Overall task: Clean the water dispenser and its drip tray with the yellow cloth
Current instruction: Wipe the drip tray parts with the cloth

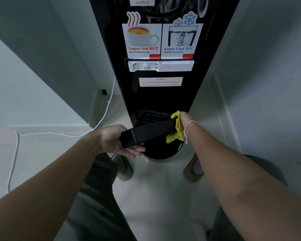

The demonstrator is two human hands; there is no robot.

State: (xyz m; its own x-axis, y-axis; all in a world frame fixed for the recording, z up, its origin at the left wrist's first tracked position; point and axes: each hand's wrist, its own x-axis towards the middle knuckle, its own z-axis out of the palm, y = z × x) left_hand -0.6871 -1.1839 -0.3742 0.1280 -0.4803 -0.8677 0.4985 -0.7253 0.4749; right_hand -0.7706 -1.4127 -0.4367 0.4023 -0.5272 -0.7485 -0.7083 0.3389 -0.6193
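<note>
A tall black water dispenser stands straight ahead, with hot and cool stickers and a white tap bar. My left hand holds the left end of a long black drip tray, lifted out in front of the dispenser's recess. My right hand grips the bunched yellow cloth, which is wrapped around the tray's right end. The tray tilts up toward the right.
A white power cable runs across the pale tiled floor at left toward a wall socket. Grey walls close in on both sides. My knees and two shoes are below the tray, near the dispenser's base.
</note>
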